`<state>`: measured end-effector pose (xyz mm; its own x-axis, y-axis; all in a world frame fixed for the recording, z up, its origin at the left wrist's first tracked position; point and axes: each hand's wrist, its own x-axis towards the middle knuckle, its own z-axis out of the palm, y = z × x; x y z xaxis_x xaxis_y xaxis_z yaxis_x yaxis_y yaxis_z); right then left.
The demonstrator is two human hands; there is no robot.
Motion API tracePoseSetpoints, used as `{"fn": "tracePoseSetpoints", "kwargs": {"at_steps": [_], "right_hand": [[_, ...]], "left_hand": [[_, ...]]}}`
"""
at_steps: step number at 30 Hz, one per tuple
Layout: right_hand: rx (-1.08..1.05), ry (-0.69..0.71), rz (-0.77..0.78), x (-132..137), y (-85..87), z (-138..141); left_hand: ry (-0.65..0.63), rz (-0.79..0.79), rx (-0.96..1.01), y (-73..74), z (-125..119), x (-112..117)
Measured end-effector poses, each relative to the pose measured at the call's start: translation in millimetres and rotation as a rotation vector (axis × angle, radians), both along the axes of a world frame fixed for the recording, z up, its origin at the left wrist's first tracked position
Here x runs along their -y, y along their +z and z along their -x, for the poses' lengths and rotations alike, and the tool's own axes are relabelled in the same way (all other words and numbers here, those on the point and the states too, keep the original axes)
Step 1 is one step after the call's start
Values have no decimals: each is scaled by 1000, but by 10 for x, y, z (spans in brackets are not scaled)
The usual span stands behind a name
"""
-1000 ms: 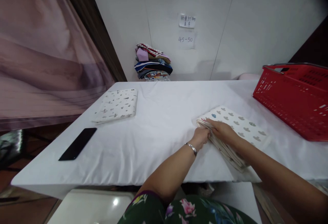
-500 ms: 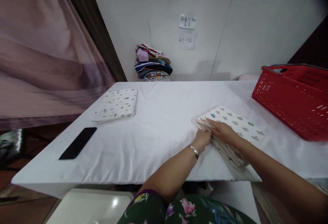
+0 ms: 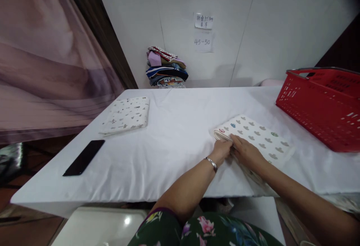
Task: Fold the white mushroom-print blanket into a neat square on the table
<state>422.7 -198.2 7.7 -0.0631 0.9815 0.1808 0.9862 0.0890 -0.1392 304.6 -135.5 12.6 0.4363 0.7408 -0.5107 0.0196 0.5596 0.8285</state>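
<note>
A folded white cloth (image 3: 254, 133) printed with grey shapes and a few coloured ones lies at the right of the table, its layers slanting toward the front edge. My left hand (image 3: 222, 149), with a silver bangle at the wrist, is closed on the cloth's near left edge. Close beside it, my right hand (image 3: 246, 152) grips the same edge from above, thumb and fingers pressed on the layers. The fingertips of both hands are partly hidden in the folds. Another folded white cloth (image 3: 126, 114) with small dark prints lies flat at the left.
A black phone (image 3: 84, 158) lies at the table's left front. At the right stands a red plastic basket (image 3: 320, 111). Behind the white-covered table (image 3: 174, 126) a stack of folded fabrics (image 3: 167, 68) rests by the wall. A pink curtain (image 3: 47, 58) hangs at the left.
My right hand has slid slightly right and down along the cloth's near edge. The upper layer now covers more of the folded side, so fewer layers show. My left hand stays nearly in place.
</note>
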Motion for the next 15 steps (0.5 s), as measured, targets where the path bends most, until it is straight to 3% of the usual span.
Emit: {"fn": "tracePoseSetpoints", "kwargs": {"at_steps": [7, 9, 12, 15], "right_hand": [[-53, -22, 104, -124, 107, -166], [-57, -18, 114, -146, 125, -207], [-43, -13, 139, -158, 157, -223], [-40, 23, 157, -153, 205, -193]], "left_hand": [[-117, -249, -96, 25, 102, 11], [-173, -467, -192, 11, 160, 30], [-395, -913, -476, 11, 204, 63], [-605, -1108, -658, 43, 176, 71]]}}
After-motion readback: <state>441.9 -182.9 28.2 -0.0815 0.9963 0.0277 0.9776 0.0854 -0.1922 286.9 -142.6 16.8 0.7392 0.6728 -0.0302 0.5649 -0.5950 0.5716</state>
